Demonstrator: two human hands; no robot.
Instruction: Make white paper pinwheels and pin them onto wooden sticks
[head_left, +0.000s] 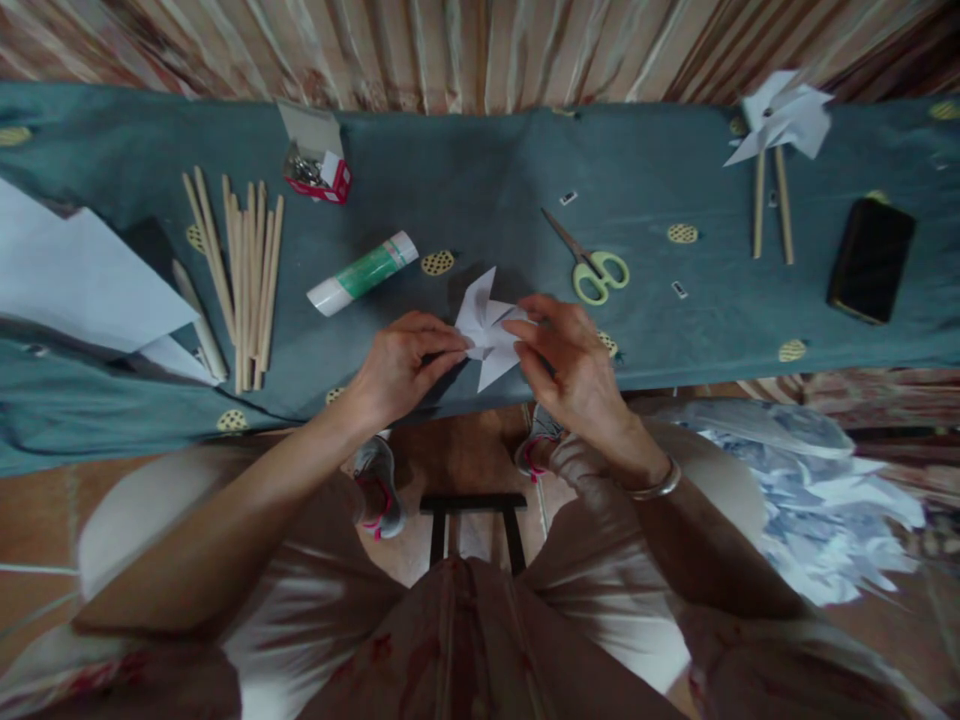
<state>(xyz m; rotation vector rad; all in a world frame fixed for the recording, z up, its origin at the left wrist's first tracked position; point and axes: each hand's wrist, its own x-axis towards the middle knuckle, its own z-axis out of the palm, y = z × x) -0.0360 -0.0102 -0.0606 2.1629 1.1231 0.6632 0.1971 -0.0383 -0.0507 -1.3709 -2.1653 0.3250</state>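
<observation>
A small white paper pinwheel (491, 338) with folded blades is between my two hands, just over the near side of the cloth-covered table. My left hand (409, 362) pinches its left blade between thumb and fingers. On the other side, my right hand (564, 358) has its fingers curved against the right blade, thumb and fingertips touching the paper. A glue stick (363, 274) with a green label lies to the upper left of the pinwheel. Scissors (591, 266) with light green handles rest to its upper right.
Wooden sticks (251, 280) and white paper sheets (82, 275) lie at the left. Behind them stands an open red box (319, 172) of small metal pieces. Pinwheels on sticks (784, 120) and a black phone (871, 260) are at the right. A bag of paper scraps (825, 500) sits below.
</observation>
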